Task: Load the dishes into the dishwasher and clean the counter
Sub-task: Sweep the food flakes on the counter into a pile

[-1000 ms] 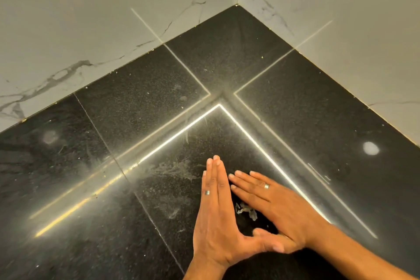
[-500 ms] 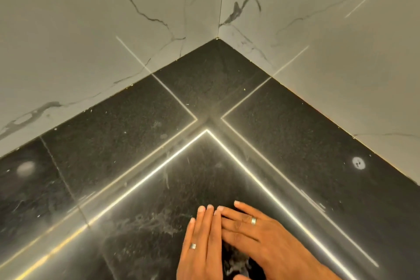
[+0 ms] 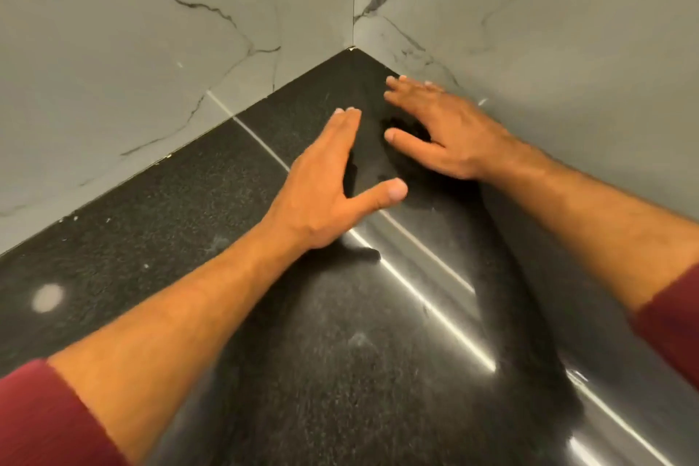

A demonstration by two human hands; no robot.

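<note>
Counter (image 3: 159,238): black, speckled, glossy, meeting two grey marble walls (image 3: 132,49) at a corner (image 3: 353,49). Left hand (image 3: 329,185): reaching toward that corner, fingers straight and together, thumb spread wide, gripping nothing. Right hand (image 3: 446,129): nearer the corner, just beside the right-hand wall, fingers spread and extended, holding nothing; contact with the counter not discernible through blur. Red sleeves (image 3: 41,424) pushed up both forearms. Bright streaks of reflected light (image 3: 435,306) across the counter, well back from the corner.
</note>
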